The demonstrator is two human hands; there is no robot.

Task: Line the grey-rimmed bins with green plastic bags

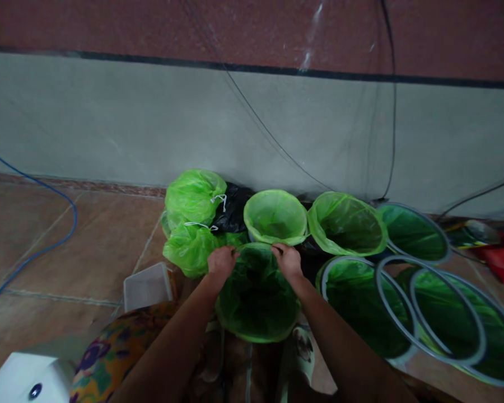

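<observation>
A bin lined with a green bag [258,330] stands on the floor between my feet. My left hand [222,262] pinches the bag's far rim on the left side. On the right side of that same rim, my right hand [288,260] is closed with its fingers on the edge. Two more bins with light green liners, one round bin [276,193] and another beside it [348,246], sit just beyond my hands. Tied green bags [193,196] with white drawstrings lie to the left, next to a black bag [235,207].
Green-lined bins with grey rings [365,260] stand at the right, with a loose ring [483,336] across two of them. A clear plastic box [148,288] is left of me. A blue cable [73,215] crosses the floor tiles. A grey wall [130,123] rises behind.
</observation>
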